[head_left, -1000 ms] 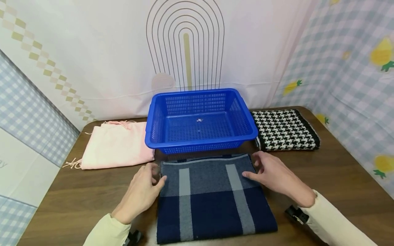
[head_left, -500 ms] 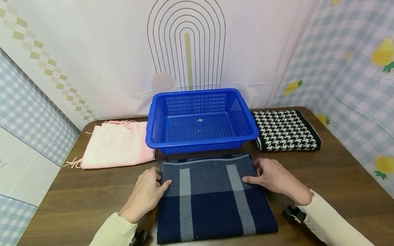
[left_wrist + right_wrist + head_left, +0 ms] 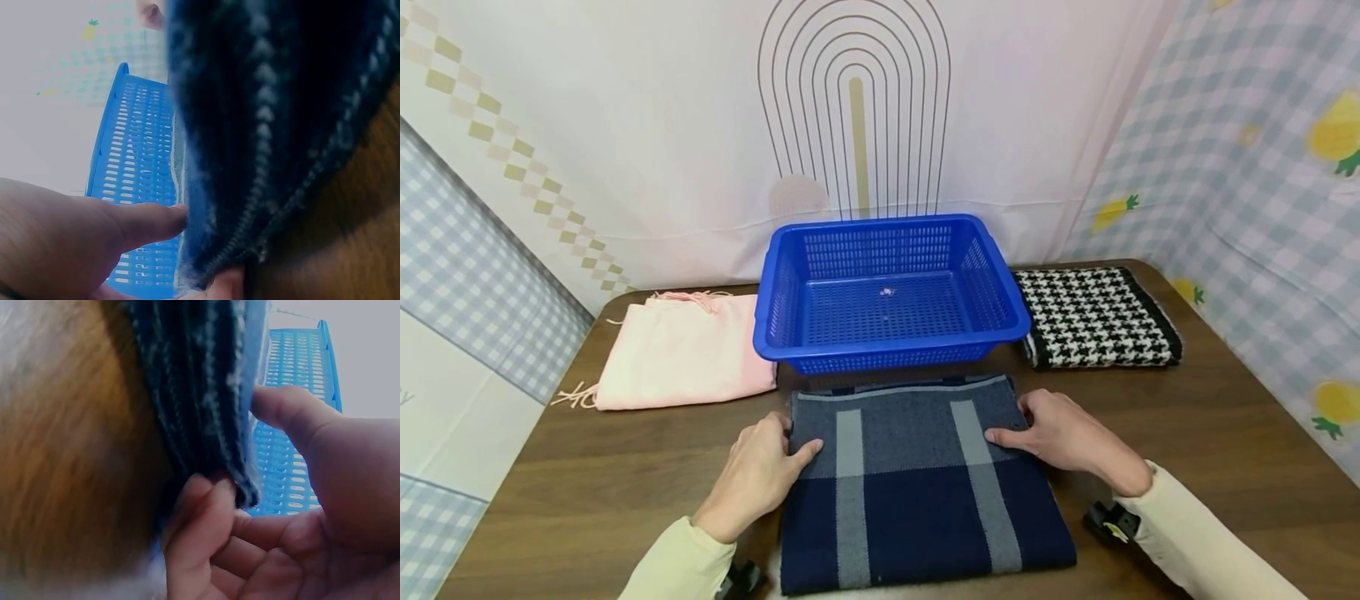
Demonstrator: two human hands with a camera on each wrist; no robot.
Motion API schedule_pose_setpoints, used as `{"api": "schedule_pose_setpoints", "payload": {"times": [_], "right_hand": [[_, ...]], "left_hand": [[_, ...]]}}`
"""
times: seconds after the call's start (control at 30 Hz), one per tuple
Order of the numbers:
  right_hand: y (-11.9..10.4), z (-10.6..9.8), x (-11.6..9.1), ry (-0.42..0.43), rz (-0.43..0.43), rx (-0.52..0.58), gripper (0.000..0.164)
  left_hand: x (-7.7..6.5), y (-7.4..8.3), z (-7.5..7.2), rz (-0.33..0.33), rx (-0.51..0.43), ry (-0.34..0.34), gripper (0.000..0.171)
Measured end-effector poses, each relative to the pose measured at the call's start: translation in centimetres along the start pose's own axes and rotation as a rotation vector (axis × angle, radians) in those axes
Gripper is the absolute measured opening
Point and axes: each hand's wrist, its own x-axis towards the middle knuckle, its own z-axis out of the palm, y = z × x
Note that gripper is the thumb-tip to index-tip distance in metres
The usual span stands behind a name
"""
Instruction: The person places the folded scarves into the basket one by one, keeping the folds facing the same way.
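A folded navy-and-grey checked scarf (image 3: 925,517) lies flat at the front middle of the table. My left hand (image 3: 752,475) grips its left edge, thumb on the top and fingers at the side. Across from it, my right hand (image 3: 1063,433) holds the right edge in the same way. Up close in the left wrist view, the thumb (image 3: 150,225) presses the top layer while a fingertip tucks beneath the stacked folds. The right wrist view has curled fingers (image 3: 203,531) under the scarf's layers (image 3: 194,394) and the thumb against the upper face.
Just behind the scarf stands a blue plastic basket (image 3: 887,343) with perforated sides. To its left lies a folded pink scarf (image 3: 685,354) with fringes; to its right, a folded black-and-white houndstooth scarf (image 3: 1093,321). A patterned cloth backdrop (image 3: 700,125) rises behind the wooden table (image 3: 625,492).
Both hands have closed in on the navy scarf's side edges. The left thumb slid right onto the cloth, and the right hand came slightly lower and inward. The scarf stays put.
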Motion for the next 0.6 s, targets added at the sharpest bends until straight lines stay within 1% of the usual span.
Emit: {"api": "schedule_pose_setpoints", "payload": {"times": [0.13, 0.2, 0.27, 0.37, 0.47, 0.6], "right_hand": [[-0.11, 0.07, -0.07, -0.033, 0.018, 0.008, 0.053], [-0.17, -0.04, -0.13, -0.044, 0.019, 0.017, 0.050], [-0.20, -0.20, -0.17, -0.055, 0.018, 0.030, 0.047], [-0.13, -0.44, -0.15, -0.070, 0.016, 0.049, 0.044], [-0.06, -0.55, -0.07, -0.094, 0.014, 0.083, 0.041], [-0.04, -0.64, 0.00, -0.117, -0.001, 0.146, 0.037]], "left_hand": [[0.06, 0.00, -0.02, -0.019, 0.009, -0.024, 0.047], [0.05, -0.04, -0.06, -0.019, 0.011, -0.044, 0.051], [0.00, -0.16, -0.07, -0.010, 0.006, -0.067, 0.048], [-0.04, -0.26, -0.07, 0.017, 0.002, -0.091, 0.038], [-0.07, -0.27, -0.11, 0.032, -0.019, -0.100, 0.032], [-0.16, -0.20, -0.31, 0.021, -0.076, -0.125, 0.031]]}}
